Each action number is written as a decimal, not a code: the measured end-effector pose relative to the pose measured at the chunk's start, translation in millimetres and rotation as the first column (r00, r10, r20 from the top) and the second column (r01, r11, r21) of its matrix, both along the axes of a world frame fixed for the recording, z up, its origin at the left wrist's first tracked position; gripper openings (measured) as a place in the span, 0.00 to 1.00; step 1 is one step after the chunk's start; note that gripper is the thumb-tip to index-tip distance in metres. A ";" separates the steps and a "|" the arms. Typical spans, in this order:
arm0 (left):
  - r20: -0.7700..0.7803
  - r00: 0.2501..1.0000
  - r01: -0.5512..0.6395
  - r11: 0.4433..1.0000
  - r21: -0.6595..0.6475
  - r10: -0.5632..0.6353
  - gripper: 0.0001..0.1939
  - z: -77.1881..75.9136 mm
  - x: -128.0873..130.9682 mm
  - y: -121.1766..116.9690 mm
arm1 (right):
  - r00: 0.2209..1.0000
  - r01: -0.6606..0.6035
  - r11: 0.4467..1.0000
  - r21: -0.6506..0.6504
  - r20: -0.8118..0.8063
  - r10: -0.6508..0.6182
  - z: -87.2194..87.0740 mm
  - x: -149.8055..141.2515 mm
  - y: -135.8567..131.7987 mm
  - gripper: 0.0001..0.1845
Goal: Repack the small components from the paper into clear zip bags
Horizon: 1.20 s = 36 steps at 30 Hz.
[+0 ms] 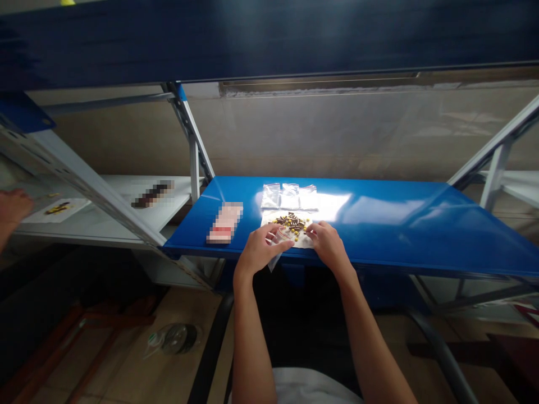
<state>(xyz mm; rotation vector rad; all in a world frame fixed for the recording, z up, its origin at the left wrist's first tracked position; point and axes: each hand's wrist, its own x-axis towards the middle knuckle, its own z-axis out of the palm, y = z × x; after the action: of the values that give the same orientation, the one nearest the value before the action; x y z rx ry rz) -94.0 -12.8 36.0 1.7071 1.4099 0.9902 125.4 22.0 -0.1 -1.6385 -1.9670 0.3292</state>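
My left hand [263, 247] grips a small clear zip bag [275, 261] with a red line along its mouth; the bag hangs down past the table's front edge. Beside it, on a sheet of white paper [269, 216], lies a loose pile of small dark brown and yellow pieces [290, 223]. At the right side of this pile is my right hand [329, 246], its thumb and fingertips drawn together. Whatever they pinch is too small to make out. Behind the paper, several flat clear bags [289, 196] lie in a row.
A blurred pink and white item [225, 223] lies left on the blue table [400, 224]. Slanted metal posts [191, 132] and a dark blue shelf [269, 39] frame it. Another person's hand [14, 207] is over the white table at left, near paper with similar pieces [59, 209].
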 end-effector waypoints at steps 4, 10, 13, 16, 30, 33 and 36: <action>0.011 1.000 0.026 0.999 -0.045 -0.026 0.32 1.5 3.3 -0.1 | 0.951 -0.104 0.993 0.051 -0.287 0.114 27.3 0.1 -11.9 0.09; 0.066 0.983 0.173 0.985 -0.012 -0.172 0.26 10.8 10.0 -2.0 | 0.853 -0.304 0.952 0.043 -0.433 0.292 64.0 -13.4 -38.7 0.10; 0.072 0.980 0.185 0.983 0.014 -0.185 0.25 11.0 8.8 -2.6 | 0.803 -0.383 0.923 0.036 -0.481 0.352 64.6 -18.4 -41.0 0.11; 0.077 0.981 0.176 0.984 0.009 -0.176 0.26 8.3 6.3 -2.0 | 0.772 -0.410 0.911 0.042 -0.516 0.371 59.5 -19.1 -38.0 0.10; 0.086 0.995 -0.058 0.994 0.098 0.050 0.28 4.9 0.8 -2.8 | 0.987 -0.099 0.995 0.017 -0.123 0.101 -2.1 -11.0 -0.1 0.13; 0.056 0.997 -0.064 0.993 0.099 0.059 0.23 5.1 -1.8 -3.2 | 0.998 -0.065 0.998 -0.027 -0.024 0.064 -13.0 -12.4 4.2 0.10; 0.023 0.998 -0.062 0.994 0.089 0.060 0.23 5.7 -3.6 -3.3 | 0.998 -0.035 0.998 -0.043 0.049 0.037 -11.0 -14.7 2.6 0.08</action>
<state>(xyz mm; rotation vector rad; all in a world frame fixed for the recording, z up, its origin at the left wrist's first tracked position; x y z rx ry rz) -97.6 -16.1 41.8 1.7225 1.4313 1.1165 110.7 24.6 -11.1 -1.6535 -2.0416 0.3488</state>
